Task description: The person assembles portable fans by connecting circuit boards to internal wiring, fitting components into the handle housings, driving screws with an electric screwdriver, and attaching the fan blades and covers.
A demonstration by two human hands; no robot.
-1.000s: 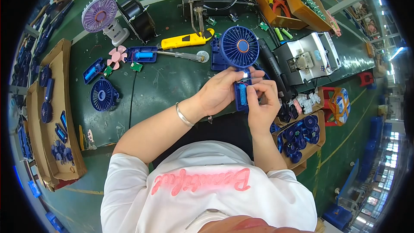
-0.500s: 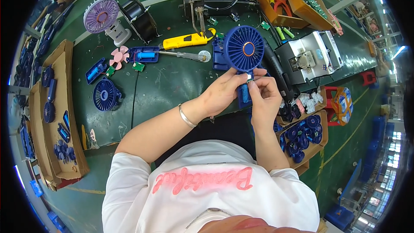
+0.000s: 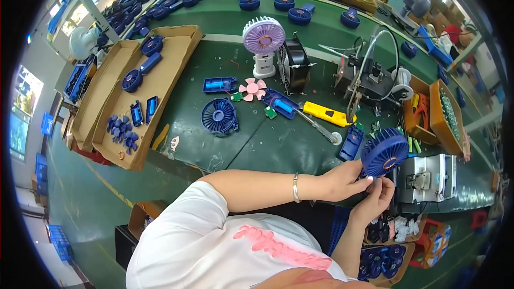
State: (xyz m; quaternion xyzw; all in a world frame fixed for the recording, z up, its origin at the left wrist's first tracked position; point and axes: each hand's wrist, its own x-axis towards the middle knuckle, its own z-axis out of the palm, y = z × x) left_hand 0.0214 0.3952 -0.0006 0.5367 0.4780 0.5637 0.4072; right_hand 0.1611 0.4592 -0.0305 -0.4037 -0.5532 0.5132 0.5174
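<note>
A dark blue handheld fan is held up near the table's front edge, its round grille tilted. My left hand is closed round its neck from the left, thumb forward. Just below the grille, the bent fingers of my right hand grip the fan's lower part. My fingers hide most of the handle and whatever small part lies under them. Left of the fan lies an open blue handle shell. Beyond that are a yellow utility knife and a screwdriver with a clear handle.
Further left lie a loose fan housing, a pink fan blade and a shell with a battery. A purple-white fan stands behind. Soldering equipment is at the back, a silver machine at right, a cardboard tray at left.
The view has swung left and up, showing more table and the far belt. In it, the fan and both hands sit lower and further right. The grille is tilted more; both hands still hold the fan.
</note>
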